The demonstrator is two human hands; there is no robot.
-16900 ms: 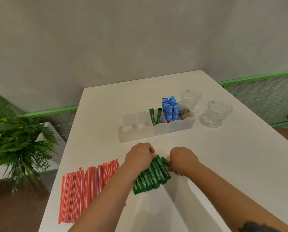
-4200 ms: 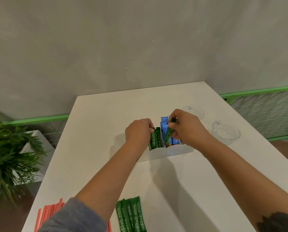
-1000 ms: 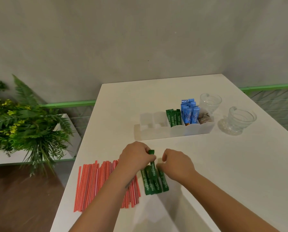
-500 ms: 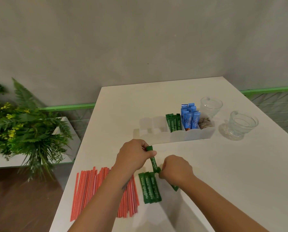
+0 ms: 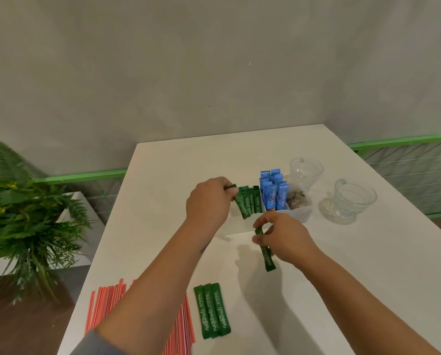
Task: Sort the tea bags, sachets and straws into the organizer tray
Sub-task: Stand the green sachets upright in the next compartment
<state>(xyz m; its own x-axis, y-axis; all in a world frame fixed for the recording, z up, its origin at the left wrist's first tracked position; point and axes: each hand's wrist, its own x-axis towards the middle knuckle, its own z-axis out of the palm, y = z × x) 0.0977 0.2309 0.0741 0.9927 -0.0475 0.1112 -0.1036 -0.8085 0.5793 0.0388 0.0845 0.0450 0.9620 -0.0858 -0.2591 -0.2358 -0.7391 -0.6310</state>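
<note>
White across its whole top, the desk (image 5: 368, 278) carries a pale organizer tray (image 5: 300, 215) near its far side. The left hand (image 5: 209, 201) has its fingers curled, pinching the top end of a green stevia sachet (image 5: 236, 197) that leans against the other green sachets (image 5: 251, 201) standing upright in a tray compartment. Just right of those, in the next compartment, stand blue coffee sachets (image 5: 274, 193), and the compartment beyond them holds brownish tea bags (image 5: 297, 199). The right hand (image 5: 282, 238) hovers just in front of the tray, thumb and fingertips pinching a second green sachet (image 5: 266, 253) near its upper end; the lower end hangs clear of the desk. Three more green sachets (image 5: 213, 310) lie flat and side by side on the near part of the desk, touching one another. Red straws (image 5: 104, 307) lie in a row to their left, partly hidden under the left forearm. Two clear glass cups (image 5: 354, 198) stand to the right of the tray, one farther back than the other. A green fern plant (image 5: 22, 213) sits off the desk's left edge.
</note>
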